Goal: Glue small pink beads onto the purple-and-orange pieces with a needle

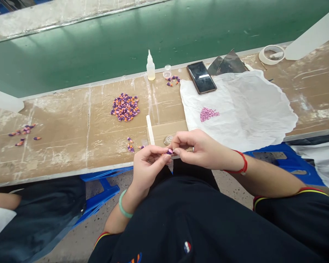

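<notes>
Clamping one piece [169, 151] in fingers of left hand [146, 163]; cannot tell grip of right hand [199, 148]; probably done with ten-o'clock pile [125, 107], with pink bits [207, 114] left at two o'clock

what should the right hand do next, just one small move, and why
Probably a light, careful press with the bare right hand on the small purple-and-pink piece. The bare left hand pinches that piece, and the right fingertips are close together right beside it. Whether they grip anything is too small to tell, so gentle contact seems wisest.
</notes>
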Demonstrator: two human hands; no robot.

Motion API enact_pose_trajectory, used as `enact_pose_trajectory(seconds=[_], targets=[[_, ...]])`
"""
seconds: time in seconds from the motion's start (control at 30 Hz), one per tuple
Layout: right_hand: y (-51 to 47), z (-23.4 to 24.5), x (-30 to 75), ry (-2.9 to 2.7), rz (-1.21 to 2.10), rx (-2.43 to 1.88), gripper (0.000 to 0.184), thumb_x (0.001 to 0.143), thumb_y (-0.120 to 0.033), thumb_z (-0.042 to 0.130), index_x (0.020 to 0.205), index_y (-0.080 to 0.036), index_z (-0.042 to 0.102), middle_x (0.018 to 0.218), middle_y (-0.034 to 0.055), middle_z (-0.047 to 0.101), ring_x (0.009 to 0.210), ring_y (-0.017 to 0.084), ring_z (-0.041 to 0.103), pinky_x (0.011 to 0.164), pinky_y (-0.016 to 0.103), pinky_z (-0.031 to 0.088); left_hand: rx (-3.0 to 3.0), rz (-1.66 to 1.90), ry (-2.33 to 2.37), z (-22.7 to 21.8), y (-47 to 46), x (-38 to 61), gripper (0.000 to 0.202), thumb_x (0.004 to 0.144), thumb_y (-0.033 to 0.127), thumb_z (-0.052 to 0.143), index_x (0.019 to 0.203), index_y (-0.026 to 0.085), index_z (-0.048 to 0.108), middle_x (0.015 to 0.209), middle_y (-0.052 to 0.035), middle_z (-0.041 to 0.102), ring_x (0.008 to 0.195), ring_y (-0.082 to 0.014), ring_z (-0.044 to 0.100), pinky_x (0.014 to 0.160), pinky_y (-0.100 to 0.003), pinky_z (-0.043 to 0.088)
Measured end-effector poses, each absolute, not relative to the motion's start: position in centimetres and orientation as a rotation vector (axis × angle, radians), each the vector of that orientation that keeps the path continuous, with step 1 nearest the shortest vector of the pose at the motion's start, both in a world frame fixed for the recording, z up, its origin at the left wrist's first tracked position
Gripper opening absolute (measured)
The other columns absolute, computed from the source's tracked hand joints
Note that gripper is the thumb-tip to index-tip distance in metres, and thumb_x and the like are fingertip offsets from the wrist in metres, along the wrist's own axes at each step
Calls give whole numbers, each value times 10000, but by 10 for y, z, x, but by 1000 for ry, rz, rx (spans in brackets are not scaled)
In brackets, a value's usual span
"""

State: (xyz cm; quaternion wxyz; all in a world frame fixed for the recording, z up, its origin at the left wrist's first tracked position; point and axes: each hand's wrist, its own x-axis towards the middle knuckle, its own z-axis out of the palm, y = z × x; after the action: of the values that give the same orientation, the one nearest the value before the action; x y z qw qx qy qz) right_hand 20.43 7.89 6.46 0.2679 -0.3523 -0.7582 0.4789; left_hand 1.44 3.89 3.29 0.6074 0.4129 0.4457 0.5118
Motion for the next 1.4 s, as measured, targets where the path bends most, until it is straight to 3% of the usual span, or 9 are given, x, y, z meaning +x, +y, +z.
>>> enact_pose_trajectory(seconds=[0.53, 0.93, 1.2, 1.3, 1.4], targets=[[73, 60, 197, -2216, 828, -824, 146, 915, -93, 460, 817, -200, 468, 704, -22, 576, 579, 100, 526, 562, 205, 388, 855, 1148, 993, 31, 47, 10, 308, 607, 406, 940, 721, 180, 765, 667, -20, 769, 503, -116, 689, 506, -188, 591], [75, 58, 199, -2268, 753, -795, 141, 919, -80, 451, 859, -205, 472, 702, -25, 574, 576, 108, 533, 561, 215, 387, 876, 1125, 921, 31, 51, 7, 228, 649, 332, 926, 723, 191, 763, 660, 2, 758, 491, -86, 673, 497, -154, 567], [75, 46, 194, -2277, 843, -838, 139, 924, -119, 433, 821, -210, 450, 678, -22, 555, 544, 112, 510, 537, 221, 367, 867, 1072, 1034, 21, 48, 5, 285, 650, 387, 909, 746, 177, 741, 641, -7, 740, 505, -99, 668, 515, -178, 572], [75, 41, 194, -2210, 1014, -863, 83, 933, -153, 460, 874, -205, 488, 749, 3, 636, 624, 132, 621, 582, 227, 457, 910, 1054, 1117, 21, 46, 0, 260, 656, 339, 896, 780, 167, 746, 650, -15, 742, 531, -107, 673, 553, -197, 590], [75, 37, 200, -2046, 1141, -906, 65, 936, -183, 515, 997, -207, 522, 950, 48, 732, 869, 173, 734, 746, 263, 578, 968, 1076, 1180, 25, 45, -4, 217, 658, 262, 875, 804, 164, 748, 686, -22, 757, 561, -117, 687, 573, -211, 600]])
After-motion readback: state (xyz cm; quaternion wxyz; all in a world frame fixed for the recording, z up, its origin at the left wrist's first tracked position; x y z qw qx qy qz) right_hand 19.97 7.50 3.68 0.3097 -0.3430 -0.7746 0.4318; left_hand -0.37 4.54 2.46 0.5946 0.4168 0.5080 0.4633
